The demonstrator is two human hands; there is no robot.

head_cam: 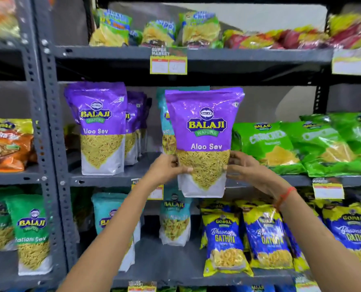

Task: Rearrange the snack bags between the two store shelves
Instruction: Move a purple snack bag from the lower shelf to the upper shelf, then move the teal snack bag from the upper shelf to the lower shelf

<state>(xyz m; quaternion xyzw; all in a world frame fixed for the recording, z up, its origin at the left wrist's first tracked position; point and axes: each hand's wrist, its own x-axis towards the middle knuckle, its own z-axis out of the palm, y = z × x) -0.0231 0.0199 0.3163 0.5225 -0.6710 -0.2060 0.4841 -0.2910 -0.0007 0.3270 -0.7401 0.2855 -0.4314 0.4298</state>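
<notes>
I hold a purple Balaji Aloo Sev bag (204, 131) upright in front of the middle shelf (112, 178). My left hand (166, 167) grips its lower left side and my right hand (246, 168) grips its lower right side. The bag's bottom hangs just below the shelf's front edge. A row of matching purple Aloo Sev bags (101, 127) stands on the same shelf to the left. A teal bag (164, 123) stands right behind the held one, mostly hidden. Two teal bags (174, 220) stand on the lower shelf (175, 256).
Green snack bags (302, 144) lie at the right of the middle shelf. Blue and yellow Gathiya bags (224, 239) fill the lower right. Green Ratlami Sev bags (31, 232) stand on the left rack, past a grey upright post (48, 123). Price tags (168, 63) hang from shelf edges.
</notes>
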